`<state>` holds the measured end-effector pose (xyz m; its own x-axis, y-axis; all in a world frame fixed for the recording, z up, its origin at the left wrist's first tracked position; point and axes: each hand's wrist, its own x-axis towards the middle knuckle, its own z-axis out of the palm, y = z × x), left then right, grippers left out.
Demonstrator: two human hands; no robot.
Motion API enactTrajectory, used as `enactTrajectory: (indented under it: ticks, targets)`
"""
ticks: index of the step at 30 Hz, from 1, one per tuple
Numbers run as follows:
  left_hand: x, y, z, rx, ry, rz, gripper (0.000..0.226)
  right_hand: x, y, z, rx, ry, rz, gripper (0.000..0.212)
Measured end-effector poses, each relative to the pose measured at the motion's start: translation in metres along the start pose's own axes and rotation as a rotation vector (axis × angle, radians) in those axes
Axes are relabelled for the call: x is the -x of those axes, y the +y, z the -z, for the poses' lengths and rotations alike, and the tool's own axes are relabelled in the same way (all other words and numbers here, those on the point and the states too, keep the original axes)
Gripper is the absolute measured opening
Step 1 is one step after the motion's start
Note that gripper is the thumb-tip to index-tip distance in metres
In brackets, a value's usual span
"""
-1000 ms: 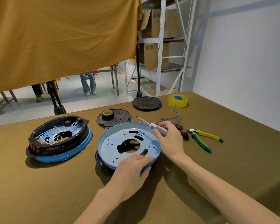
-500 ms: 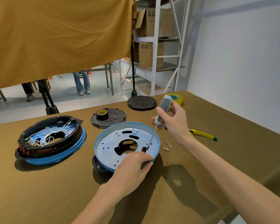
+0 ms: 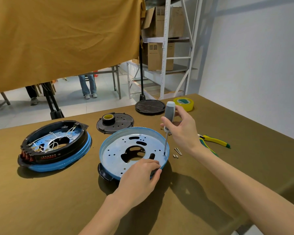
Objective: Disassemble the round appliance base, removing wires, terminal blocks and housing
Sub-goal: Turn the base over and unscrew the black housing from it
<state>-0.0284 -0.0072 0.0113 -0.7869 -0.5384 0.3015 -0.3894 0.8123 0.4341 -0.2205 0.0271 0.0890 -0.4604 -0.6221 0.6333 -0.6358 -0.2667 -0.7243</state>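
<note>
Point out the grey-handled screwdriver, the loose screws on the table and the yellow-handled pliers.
Grey-handled screwdriver (image 3: 169,114): head view, on its handle above the right hand.
Loose silver screws (image 3: 178,151): head view, on the longer pair beside the blue base.
Yellow-and-green-handled pliers (image 3: 215,141): head view, on the far yellow handle.

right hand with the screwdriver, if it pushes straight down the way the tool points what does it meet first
The right hand drives the screwdriver almost straight down; its tip seems already on a screw in the blue round base, near its right rim.
</note>
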Motion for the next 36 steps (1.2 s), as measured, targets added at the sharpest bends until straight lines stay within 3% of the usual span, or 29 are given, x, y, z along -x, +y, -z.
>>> enactTrajectory:
  ticks: [16, 23, 36]
  targets:
    - [0.000, 0.001, -0.001, -0.005, 0.004, 0.014, 0.039, 0.002, -0.001, -0.002, 0.009, -0.025, 0.050, 0.045]
    - [0.001, 0.000, -0.002, -0.008, 0.012, 0.016, 0.038, 0.005, -0.001, -0.007, 0.130, 0.049, 0.158, 0.048]
    - [0.001, 0.000, -0.003, -0.007, 0.027, 0.022, 0.038, 0.007, -0.001, -0.016, 0.225, 0.152, 0.122, 0.053]
